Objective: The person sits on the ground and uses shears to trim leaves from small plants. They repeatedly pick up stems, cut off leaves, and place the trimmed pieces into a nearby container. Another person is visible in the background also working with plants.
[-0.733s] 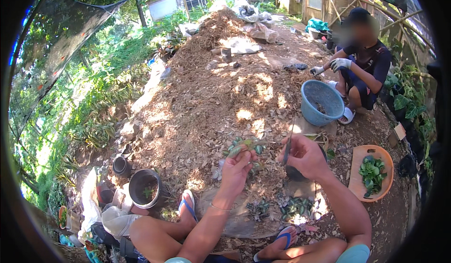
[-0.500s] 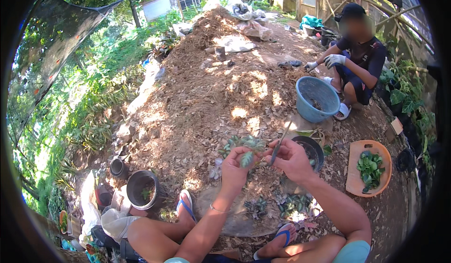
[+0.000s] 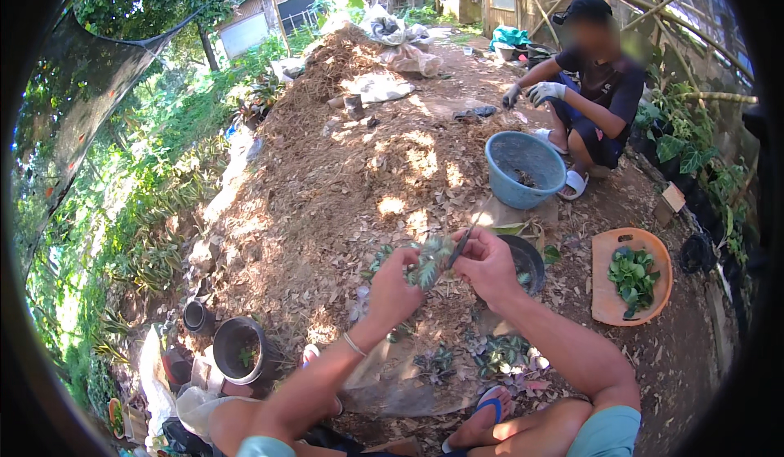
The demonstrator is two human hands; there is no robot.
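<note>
My left hand (image 3: 394, 290) pinches a leafy plant cutting (image 3: 429, 263) with silvery-green patterned leaves. Close beside it, my right hand (image 3: 488, 271) grips a slim dark knife-like blade (image 3: 462, 246), its tip pointing up and away. The blade lies against or just next to the cutting's right side; exact contact cannot be made out. Below my hands, more patterned cuttings lie on the ground, one dark bunch (image 3: 434, 364) and a larger bunch (image 3: 501, 354) to its right. A black pot (image 3: 535, 254) stands just beyond my right wrist, partly hidden.
A blue tub (image 3: 505, 181) with some dark material stands ahead, beside a crouching co-worker (image 3: 603, 89) in gloves. An orange container (image 3: 663, 287) holds green leaves (image 3: 632, 277) at right. Black pots (image 3: 238, 351) sit at left. Dry leaves and a soil heap (image 3: 327, 69) cover the ground.
The blade has come left, up against the cutting, and my hands are closer together. My view has shifted, so the surroundings sit further left.
</note>
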